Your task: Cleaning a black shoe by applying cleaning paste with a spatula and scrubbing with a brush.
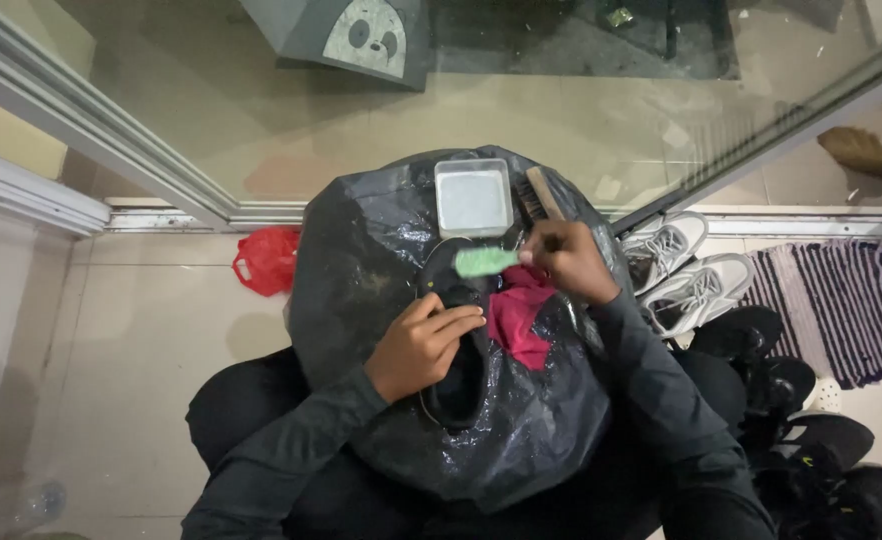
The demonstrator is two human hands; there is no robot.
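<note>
Head view: black shoe (458, 385) lies lengthwise, toe away, green brush (485, 262) crosswise

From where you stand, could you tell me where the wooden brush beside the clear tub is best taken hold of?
Probably by the far, upper end of the wooden brush, coming from above. It lies flat on the black plastic sheet, its near end hidden behind the right hand, with the clear tub close on its left.

I look down on pale beige floor tiles (161, 330), a metal sliding-door track (91, 130) crossing diagonally, a glossy floor beyond it, a striped mat (841, 300) at right, a red plastic bag (266, 258) by the threshold, dim, even indoor light
</note>
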